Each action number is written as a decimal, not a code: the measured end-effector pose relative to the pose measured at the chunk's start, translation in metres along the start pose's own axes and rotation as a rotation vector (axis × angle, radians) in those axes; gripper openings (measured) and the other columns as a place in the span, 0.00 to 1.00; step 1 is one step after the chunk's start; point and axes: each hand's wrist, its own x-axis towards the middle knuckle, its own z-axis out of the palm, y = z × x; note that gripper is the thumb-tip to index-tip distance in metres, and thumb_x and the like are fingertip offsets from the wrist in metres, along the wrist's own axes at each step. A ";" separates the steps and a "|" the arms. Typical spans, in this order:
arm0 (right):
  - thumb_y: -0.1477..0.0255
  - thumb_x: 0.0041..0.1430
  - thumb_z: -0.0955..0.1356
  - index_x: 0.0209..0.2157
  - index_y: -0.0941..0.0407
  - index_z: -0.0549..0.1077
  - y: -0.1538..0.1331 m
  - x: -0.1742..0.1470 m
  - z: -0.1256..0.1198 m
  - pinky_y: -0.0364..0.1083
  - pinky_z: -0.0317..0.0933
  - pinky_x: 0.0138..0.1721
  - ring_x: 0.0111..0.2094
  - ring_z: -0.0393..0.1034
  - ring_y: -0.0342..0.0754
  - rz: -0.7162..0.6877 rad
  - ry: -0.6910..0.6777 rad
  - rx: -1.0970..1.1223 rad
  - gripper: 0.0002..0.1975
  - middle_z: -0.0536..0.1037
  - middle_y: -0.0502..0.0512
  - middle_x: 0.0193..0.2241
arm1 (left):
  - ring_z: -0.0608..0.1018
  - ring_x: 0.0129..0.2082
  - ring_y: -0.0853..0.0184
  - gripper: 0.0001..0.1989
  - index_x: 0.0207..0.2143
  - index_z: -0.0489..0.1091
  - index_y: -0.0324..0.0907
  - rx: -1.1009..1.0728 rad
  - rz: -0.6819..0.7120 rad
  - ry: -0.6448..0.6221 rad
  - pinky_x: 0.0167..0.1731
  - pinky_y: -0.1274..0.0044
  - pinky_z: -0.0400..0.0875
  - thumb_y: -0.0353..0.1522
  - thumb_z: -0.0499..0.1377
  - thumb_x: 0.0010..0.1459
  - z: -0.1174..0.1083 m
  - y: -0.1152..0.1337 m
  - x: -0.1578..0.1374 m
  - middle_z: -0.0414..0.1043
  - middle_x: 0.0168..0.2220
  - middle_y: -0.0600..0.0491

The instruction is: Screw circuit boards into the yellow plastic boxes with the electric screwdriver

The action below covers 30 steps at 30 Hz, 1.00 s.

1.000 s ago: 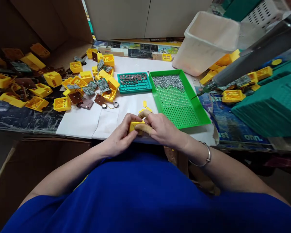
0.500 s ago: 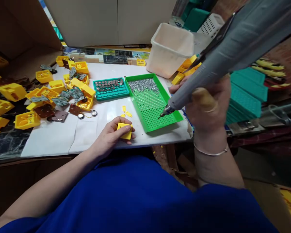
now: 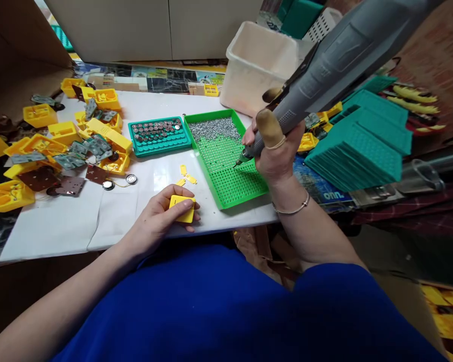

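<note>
My left hand [image 3: 168,211] is closed around a small yellow plastic case [image 3: 182,208] near the table's front edge, thumb on its top. My right hand [image 3: 281,151] grips a grey electric screwdriver [image 3: 309,85], with tan coverings on a couple of its fingers. The driver's bit points down over the green perforated tray [image 3: 241,193]; whether the tip touches the tray I cannot tell. Many small silver screws [image 3: 216,129] are heaped at that tray's far end. Several little yellow plastic pieces [image 3: 191,178] lie just beyond my left hand.
A teal tray [image 3: 159,146] with round button cells stands left of the green one. Open yellow cases [image 3: 113,163], circuit boards and wired discs crowd the left side. A whitish plastic bin [image 3: 241,80] stands behind. Stacked teal trays [image 3: 370,146] are at right.
My right hand has brought the screwdriver leftward, its tip now farther up over the green tray's holes. My left hand still holds the yellow case. The whole view has shifted slightly.
</note>
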 end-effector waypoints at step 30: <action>0.53 0.54 0.72 0.31 0.50 0.62 -0.095 -0.034 0.024 0.43 0.58 0.19 0.16 0.61 0.40 -0.206 -0.038 0.845 0.19 0.63 0.41 0.18 | 0.81 0.39 0.60 0.13 0.42 0.66 0.39 -0.210 0.018 -0.004 0.39 0.66 0.77 0.30 0.61 0.54 -0.004 -0.010 0.005 0.77 0.36 0.48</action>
